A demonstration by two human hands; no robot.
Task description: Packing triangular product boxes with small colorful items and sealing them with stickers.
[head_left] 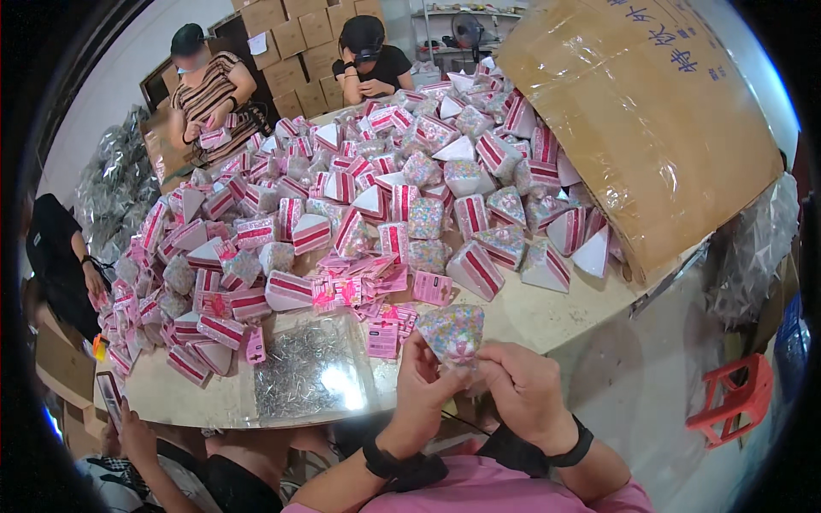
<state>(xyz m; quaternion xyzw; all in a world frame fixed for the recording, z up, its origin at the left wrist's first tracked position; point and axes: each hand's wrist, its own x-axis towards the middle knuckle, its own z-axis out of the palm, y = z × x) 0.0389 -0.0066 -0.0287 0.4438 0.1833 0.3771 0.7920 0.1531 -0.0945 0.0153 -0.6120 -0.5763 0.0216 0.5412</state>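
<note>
Both my hands hold one small triangular packet (454,332) with a speckled pastel pattern and a pink bow, just above the table's near edge. My left hand (422,386) pinches its lower left side. My right hand (523,389) grips its lower right corner. A clear bag of small silver wire ties (310,369) lies flat on the table left of my hands. Loose pink tags (382,337) lie scattered just beyond them.
A big heap of pink-striped and speckled triangular packets (359,197) covers the round table (547,312). A tipped cardboard box (650,120) lies at the right. Other people sit at the far side and left; one at lower left holds a phone (109,395). A red stool (732,398) stands at the right.
</note>
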